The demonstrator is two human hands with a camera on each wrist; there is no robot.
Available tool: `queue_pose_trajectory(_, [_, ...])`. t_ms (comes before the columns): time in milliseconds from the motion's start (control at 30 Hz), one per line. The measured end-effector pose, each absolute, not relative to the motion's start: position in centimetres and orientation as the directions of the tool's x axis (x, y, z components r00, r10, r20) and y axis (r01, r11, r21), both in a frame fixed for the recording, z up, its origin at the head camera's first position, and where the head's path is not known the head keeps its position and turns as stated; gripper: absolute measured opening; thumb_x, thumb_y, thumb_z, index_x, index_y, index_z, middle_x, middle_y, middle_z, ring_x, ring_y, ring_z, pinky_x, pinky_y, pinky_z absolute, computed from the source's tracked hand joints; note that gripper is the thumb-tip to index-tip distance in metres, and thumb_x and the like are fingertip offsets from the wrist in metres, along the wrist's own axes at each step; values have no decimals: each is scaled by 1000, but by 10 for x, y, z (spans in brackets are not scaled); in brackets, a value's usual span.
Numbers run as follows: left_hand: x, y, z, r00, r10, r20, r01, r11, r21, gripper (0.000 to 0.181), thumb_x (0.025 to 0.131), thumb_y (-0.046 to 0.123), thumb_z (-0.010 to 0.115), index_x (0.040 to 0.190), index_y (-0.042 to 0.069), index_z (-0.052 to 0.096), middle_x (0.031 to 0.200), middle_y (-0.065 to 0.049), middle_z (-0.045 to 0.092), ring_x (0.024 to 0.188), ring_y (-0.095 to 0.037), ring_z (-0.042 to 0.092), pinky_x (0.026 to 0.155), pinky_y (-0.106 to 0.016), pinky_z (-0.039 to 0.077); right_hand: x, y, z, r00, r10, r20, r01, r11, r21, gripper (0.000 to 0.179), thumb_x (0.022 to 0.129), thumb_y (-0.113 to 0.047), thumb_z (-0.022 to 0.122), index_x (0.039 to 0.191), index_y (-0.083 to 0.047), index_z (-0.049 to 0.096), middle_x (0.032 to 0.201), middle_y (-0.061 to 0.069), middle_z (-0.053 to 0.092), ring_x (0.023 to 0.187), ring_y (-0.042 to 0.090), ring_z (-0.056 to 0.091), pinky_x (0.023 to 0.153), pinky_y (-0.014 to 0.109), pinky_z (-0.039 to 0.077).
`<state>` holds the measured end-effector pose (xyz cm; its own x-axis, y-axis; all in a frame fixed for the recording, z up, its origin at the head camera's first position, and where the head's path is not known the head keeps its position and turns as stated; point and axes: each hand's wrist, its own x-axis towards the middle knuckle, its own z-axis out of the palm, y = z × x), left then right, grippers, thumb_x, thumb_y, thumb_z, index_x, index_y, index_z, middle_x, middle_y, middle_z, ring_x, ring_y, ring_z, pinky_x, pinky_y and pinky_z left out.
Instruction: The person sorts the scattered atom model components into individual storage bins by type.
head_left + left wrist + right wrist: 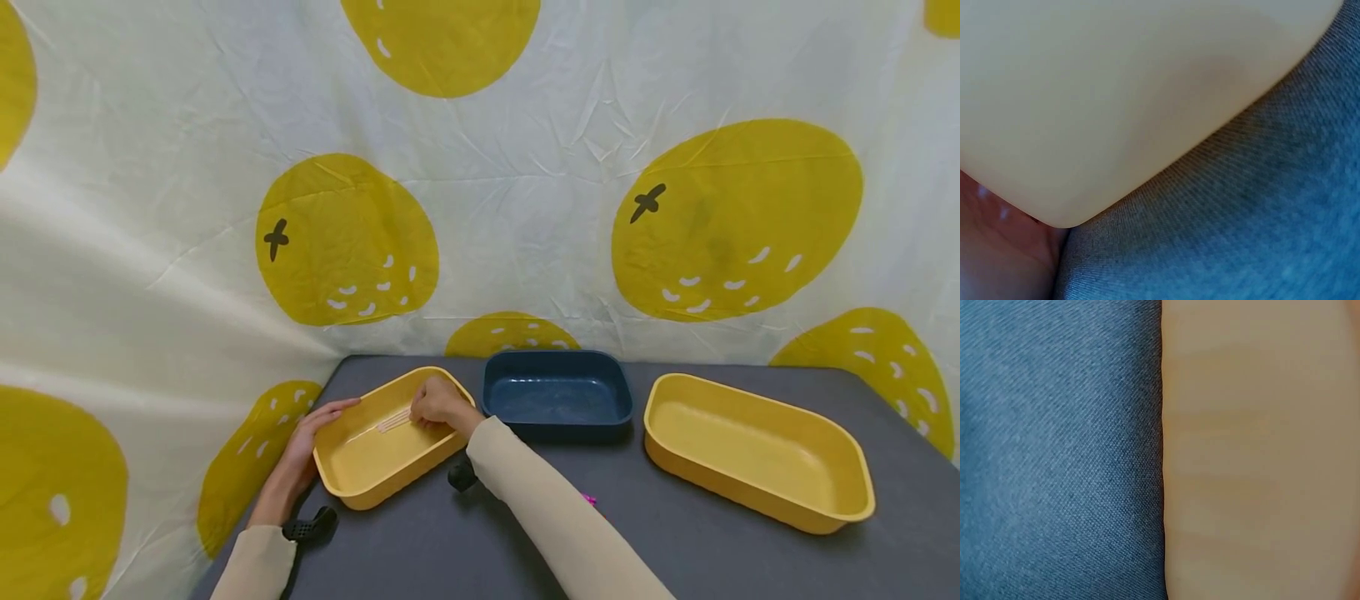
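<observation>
Over to the left of centre in the head view, and both hands are at the yellow tray [352, 462]! The left hand [303, 442] is relaxed, fingers long and loosely straight, lying along the tray's left rim without clasping anything. And here's the right hand [441, 402], reaching in over the near right rim, fingers curled down towards the tray floor, right at the upper ends of the thin pale sticks [392, 422]. Are they pinched? Cannot tell; the knuckles cover the fingertips. The sticks slant side by side across the tray's middle.

Just right of that, near frame centre, sits the dark blue tray [555, 404]; further right, a second yellow tray [757, 454]. A bit of something magenta [590, 500] peeks from behind the right sleeve [555, 508], low centre. Both wrist views are filled by pale tray wall and bluish cloth, so neither settles that right-hand grip.
</observation>
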<state>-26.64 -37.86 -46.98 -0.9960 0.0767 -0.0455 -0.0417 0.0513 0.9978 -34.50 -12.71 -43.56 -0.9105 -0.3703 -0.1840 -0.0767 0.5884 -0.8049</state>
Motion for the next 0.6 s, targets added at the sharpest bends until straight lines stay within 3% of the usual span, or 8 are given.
queue_pose_trajectory(233, [-263, -377, -470, -996, 72, -51, -47, 60, 997, 50, 111, 30, 43, 151, 0, 50, 135, 15, 63, 123, 0, 60, 100, -17, 51, -336, -122, -429, -909, -392, -138, -120, 566, -816, 17, 88, -8, 77, 75, 3, 77, 67, 11, 69, 52, 17, 56, 50, 24, 49])
queue_pose_trajectory(400, [-263, -377, -471, -996, 79, -41, -36, 57, 998, 49, 111, 30, 43, 151, 1, 50, 133, 19, 64, 123, 1, 60, 100, -17, 50, -328, -116, -420, -904, -419, -85, -151, 499, -853, 11, 89, -3, 75, 79, 2, 76, 81, 20, 75, 73, 35, 71, 70, 39, 63])
queue_pose_trajectory(600, [-264, -379, -473, -996, 79, -35, -32, 33, 999, 48, 111, 29, 44, 151, 2, 51, 132, 20, 64, 122, 1, 61, 99, -17, 51, -325, -110, -411, -894, -444, -66, -161, 455, -876, 4, 89, -4, 76, 87, 0, 76, 80, 15, 75, 90, 41, 76, 79, 48, 64])
